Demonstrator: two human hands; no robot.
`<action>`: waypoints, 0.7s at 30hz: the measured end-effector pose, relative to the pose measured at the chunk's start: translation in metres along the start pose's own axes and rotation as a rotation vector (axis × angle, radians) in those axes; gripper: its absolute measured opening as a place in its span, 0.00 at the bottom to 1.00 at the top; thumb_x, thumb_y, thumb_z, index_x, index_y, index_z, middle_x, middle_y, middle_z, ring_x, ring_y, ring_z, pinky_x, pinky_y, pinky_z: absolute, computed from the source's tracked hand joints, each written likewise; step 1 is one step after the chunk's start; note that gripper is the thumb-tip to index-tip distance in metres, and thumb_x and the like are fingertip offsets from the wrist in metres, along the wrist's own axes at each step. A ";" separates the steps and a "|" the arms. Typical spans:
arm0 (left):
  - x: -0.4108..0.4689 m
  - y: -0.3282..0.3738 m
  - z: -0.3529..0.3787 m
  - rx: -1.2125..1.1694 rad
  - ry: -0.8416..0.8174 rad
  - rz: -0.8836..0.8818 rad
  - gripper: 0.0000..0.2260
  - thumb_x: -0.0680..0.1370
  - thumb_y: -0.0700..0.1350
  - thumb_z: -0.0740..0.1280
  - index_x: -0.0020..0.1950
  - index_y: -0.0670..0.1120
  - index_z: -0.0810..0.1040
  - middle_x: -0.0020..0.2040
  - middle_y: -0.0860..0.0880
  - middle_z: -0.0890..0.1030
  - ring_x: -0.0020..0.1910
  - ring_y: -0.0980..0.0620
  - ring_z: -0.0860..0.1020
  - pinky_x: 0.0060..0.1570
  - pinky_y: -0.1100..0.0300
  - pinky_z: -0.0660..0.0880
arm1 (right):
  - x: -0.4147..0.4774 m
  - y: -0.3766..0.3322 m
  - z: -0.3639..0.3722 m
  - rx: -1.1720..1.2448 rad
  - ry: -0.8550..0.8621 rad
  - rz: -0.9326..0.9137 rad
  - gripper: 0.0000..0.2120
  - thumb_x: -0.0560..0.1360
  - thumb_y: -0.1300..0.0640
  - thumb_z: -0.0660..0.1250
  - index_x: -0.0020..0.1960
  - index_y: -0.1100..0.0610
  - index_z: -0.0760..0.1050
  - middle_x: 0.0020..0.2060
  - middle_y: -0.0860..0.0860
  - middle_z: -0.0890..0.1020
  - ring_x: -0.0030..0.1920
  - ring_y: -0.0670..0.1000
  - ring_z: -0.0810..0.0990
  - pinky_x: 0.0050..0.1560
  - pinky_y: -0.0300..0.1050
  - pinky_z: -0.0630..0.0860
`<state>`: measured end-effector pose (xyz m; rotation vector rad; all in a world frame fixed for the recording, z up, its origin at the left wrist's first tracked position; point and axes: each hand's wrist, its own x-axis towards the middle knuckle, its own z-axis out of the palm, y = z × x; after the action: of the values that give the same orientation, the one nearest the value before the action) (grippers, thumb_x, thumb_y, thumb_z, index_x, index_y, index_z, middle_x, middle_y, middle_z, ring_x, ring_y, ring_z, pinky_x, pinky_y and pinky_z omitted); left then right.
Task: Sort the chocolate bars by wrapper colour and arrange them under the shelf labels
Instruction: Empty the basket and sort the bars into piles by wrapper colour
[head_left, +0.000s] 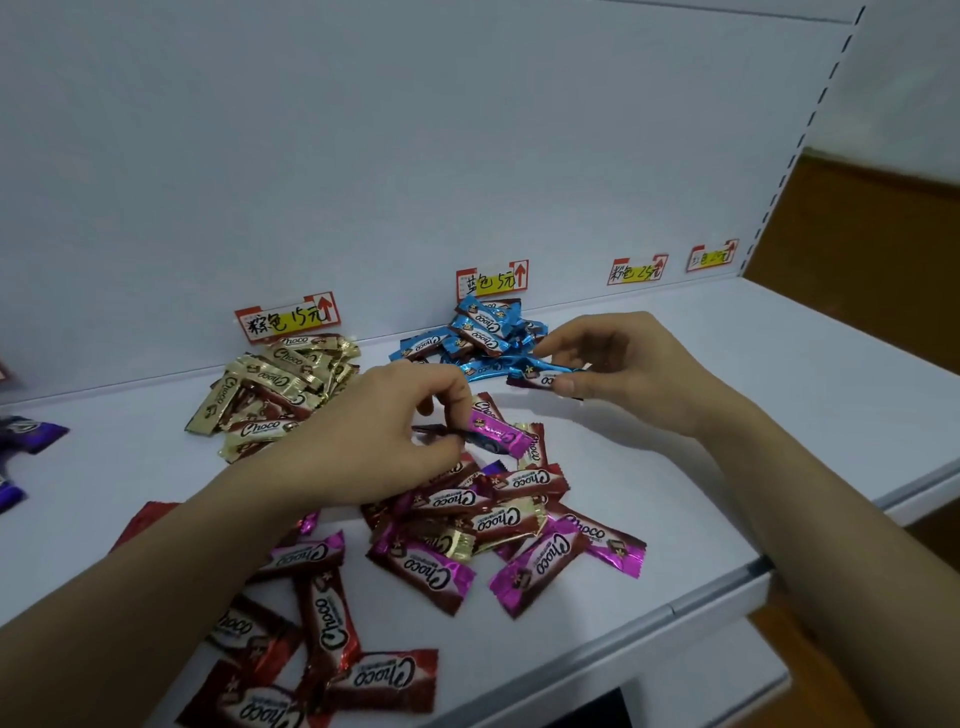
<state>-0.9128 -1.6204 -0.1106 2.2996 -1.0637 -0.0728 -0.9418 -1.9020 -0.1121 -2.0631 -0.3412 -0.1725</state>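
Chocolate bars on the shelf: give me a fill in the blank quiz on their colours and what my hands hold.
The left hand pinches a first bar wrapped in ____.
The right hand holds a second bar wrapped in ____.
The neighbouring pile left of the blue pile is coloured ____.
Missing words: pink, blue, gold.

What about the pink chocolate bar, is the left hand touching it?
Touching. The head view shows the left hand pinching one end of the pink chocolate bar between thumb and fingertips.
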 end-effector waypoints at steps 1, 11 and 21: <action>0.000 0.001 0.001 0.026 0.000 0.008 0.09 0.75 0.47 0.72 0.45 0.60 0.75 0.49 0.65 0.78 0.52 0.63 0.73 0.51 0.55 0.73 | 0.000 0.001 0.000 -0.016 0.009 0.000 0.14 0.71 0.65 0.76 0.55 0.56 0.83 0.45 0.55 0.84 0.46 0.55 0.82 0.50 0.43 0.81; 0.003 0.004 0.007 -0.039 0.061 -0.030 0.06 0.72 0.52 0.76 0.46 0.61 0.82 0.44 0.60 0.81 0.45 0.58 0.77 0.46 0.52 0.77 | 0.002 0.004 0.002 -0.050 0.014 0.030 0.12 0.71 0.63 0.76 0.54 0.56 0.84 0.45 0.55 0.85 0.46 0.55 0.82 0.50 0.42 0.81; 0.006 0.016 0.012 -0.259 0.113 -0.051 0.11 0.73 0.43 0.76 0.42 0.52 0.75 0.45 0.54 0.83 0.38 0.59 0.77 0.36 0.69 0.71 | 0.003 0.006 0.003 -0.031 0.022 0.049 0.12 0.71 0.62 0.77 0.53 0.55 0.84 0.45 0.55 0.84 0.46 0.55 0.82 0.49 0.45 0.81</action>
<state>-0.9231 -1.6393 -0.1107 2.0714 -0.8838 -0.0943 -0.9374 -1.9018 -0.1182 -2.0962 -0.2753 -0.1719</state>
